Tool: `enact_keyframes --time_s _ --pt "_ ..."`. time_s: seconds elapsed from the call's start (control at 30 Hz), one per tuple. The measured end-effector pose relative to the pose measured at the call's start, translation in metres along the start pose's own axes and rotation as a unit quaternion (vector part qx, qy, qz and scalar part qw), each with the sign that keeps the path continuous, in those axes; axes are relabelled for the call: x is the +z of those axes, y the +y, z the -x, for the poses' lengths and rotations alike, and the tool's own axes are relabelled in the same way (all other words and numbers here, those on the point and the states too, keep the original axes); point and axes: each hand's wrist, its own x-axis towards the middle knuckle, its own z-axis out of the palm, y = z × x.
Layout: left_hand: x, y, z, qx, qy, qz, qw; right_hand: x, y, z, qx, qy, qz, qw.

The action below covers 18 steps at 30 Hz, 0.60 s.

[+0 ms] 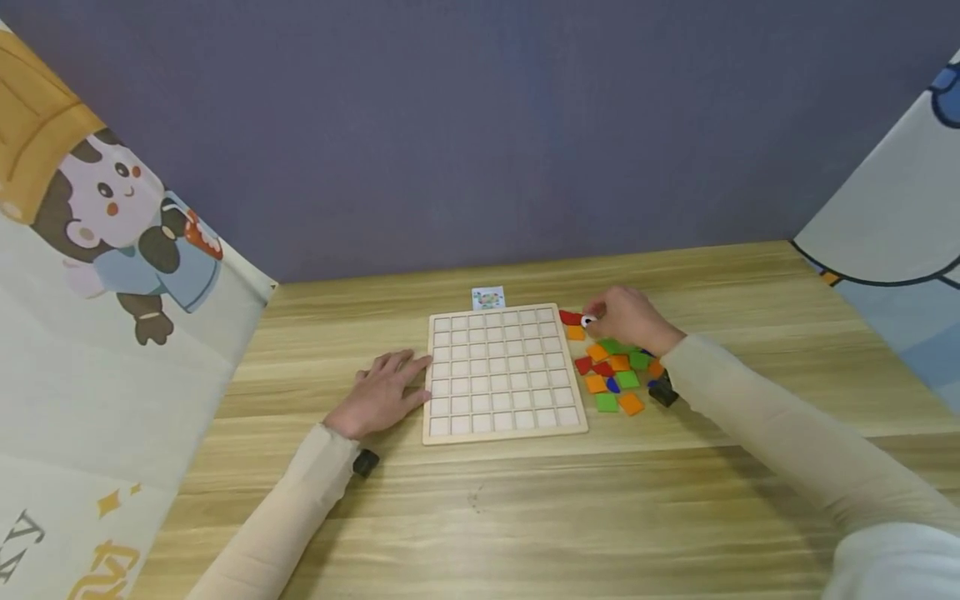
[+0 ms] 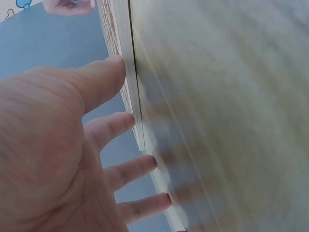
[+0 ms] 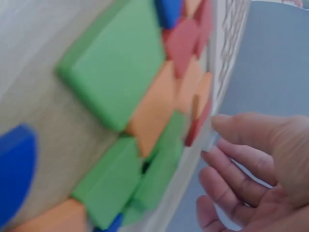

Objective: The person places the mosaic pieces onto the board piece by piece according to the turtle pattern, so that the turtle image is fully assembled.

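Note:
My left hand (image 1: 382, 393) lies at the left side of a wooden grid board (image 1: 506, 437), with its fingers spread and the thumb and fingertips against the edge. The left wrist view shows its fingers (image 2: 118, 126) apart and fairly straight. Beyond the board's upper right corner, my right hand (image 1: 630, 318) pinches a round white eye piece with a black centre (image 1: 588, 321). That piece is hidden in the right wrist view. A curved red piece (image 1: 570, 317) lies just left of it, above an orange square (image 1: 575, 333).
Green squares (image 1: 627, 379), orange squares (image 1: 632, 404), red pieces (image 1: 583, 365) and a blue half-round piece (image 1: 613, 385) lie loosely grouped right of the board, some overlapping. A small printed card (image 1: 488, 298) sits behind the board. A dark wall (image 1: 510, 150) borders the table's far edge.

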Motion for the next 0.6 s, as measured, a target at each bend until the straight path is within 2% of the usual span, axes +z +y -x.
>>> enact_keyframes --time_s 0.33,0.6 --pt "-0.001 0.000 0.000 0.004 0.005 -0.002 1.0000 0.007 -0.038 -0.004 -0.096 0.038 0.004 0.995" --pt "-0.002 0.001 0.001 0.003 0.002 -0.001 1.0000 0.014 -0.066 -0.019 -0.136 0.035 0.007 0.990"
